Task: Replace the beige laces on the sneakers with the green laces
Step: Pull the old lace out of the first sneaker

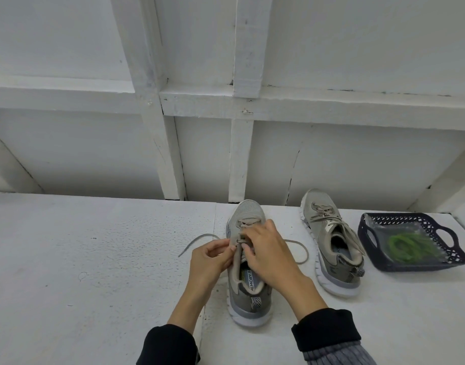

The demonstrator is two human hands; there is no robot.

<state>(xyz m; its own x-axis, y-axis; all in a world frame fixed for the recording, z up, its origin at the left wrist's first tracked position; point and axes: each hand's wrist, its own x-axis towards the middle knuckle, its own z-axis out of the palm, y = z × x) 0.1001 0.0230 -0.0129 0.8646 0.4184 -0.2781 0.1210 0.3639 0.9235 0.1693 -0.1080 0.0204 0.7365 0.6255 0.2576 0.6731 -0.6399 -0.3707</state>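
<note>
Presently: near sneaker (pixel 248 262), toe to the wall, on white table (pixel 94 259). Left hand (pixel 209 258) and right hand (pixel 268 250) both pinch its beige lace (pixel 199 237) at the eyelets; loose ends trail either side. Second sneaker (pixel 331 243), still laced, stands beside. Green laces (pixel 407 246) lie in dark basket (pixel 363 233), far right.

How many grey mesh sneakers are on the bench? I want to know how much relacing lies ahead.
2. One grey mesh sneaker sits in the middle under both hands, its beige lace partly loosened. The other grey sneaker stands to its right, still laced, beside the dark blue basket.
</note>
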